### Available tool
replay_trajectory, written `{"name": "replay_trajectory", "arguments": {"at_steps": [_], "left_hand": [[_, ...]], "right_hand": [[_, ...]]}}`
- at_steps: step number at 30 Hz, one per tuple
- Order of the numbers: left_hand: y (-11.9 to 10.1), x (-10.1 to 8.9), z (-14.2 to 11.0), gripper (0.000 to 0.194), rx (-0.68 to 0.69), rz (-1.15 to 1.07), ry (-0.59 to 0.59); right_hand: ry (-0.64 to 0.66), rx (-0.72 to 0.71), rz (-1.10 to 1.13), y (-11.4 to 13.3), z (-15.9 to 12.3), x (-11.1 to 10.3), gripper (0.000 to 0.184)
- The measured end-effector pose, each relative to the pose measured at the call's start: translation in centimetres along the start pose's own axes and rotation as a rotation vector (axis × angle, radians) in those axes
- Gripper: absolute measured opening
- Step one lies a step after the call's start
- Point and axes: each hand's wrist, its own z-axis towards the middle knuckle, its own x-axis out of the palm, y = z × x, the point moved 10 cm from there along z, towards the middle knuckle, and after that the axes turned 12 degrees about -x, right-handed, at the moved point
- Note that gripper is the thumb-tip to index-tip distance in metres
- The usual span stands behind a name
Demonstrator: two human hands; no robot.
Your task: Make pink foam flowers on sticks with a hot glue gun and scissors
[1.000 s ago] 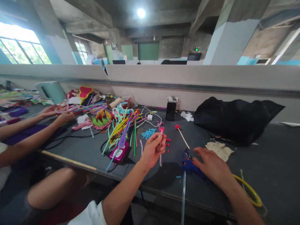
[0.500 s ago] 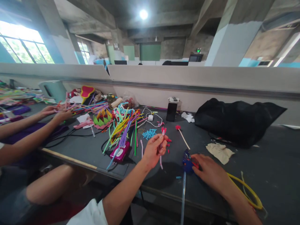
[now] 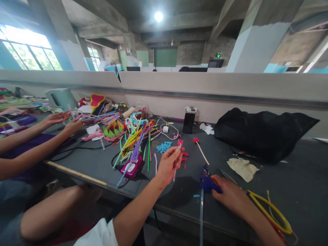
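Note:
My left hand (image 3: 169,162) is closed in a pinch around a pink pipe-cleaner piece (image 3: 180,143). Its bright pink tip shows above the fingers, and a pale pink stem hangs below them. My right hand (image 3: 228,189) has thumb and fingers around the handle of a blue glue gun (image 3: 207,181), low over the table. A clear glue stick (image 3: 201,215) trails from the gun's back. Beyond the gun lies a white stem with a red fluffy head (image 3: 195,140). Small red pieces (image 3: 185,155) lie beside my left hand, and blue ones (image 3: 164,147) behind it.
Yellow-handled scissors (image 3: 271,212) lie at my right wrist. A beige cloth (image 3: 243,168) and black bag (image 3: 263,133) are farther right. Bundled pipe cleaners (image 3: 138,140) and a purple box (image 3: 132,167) stand left. Another person's hands (image 3: 73,126) work at far left.
My right hand has shifted slightly down and right, uncovering the glue gun's handle and the scissor blades. My left hand keeps its pinch; the pink stem below it shows less.

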Motion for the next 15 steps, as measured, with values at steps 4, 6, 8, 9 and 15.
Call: {"name": "replay_trajectory", "arguments": {"at_steps": [4, 6, 8, 9, 15], "left_hand": [[-0.2, -0.1, -0.1, 0.035, 0.01, 0.005, -0.02], [-0.3, -0.1, -0.2, 0.035, 0.012, 0.007, -0.018], [-0.1, 0.0, -0.2, 0.035, 0.002, 0.008, -0.011], [0.0, 0.1, -0.1, 0.034, -0.007, 0.007, -0.007], [0.9, 0.3, -0.1, 0.033, -0.045, 0.011, 0.005]], "right_hand": [[-0.101, -0.016, 0.417, -0.7, 0.0, -2.3, 0.032], [-0.154, 0.036, 0.657, -1.3, -0.4, -3.2, 0.036], [-0.23, 0.027, 0.963, -0.7, -0.8, -4.1, 0.035], [-0.283, -0.004, 1.114, 0.0, -1.0, -4.7, 0.034], [-0.503, -0.005, 1.264, 3.0, -1.5, -5.6, 0.032]]}}
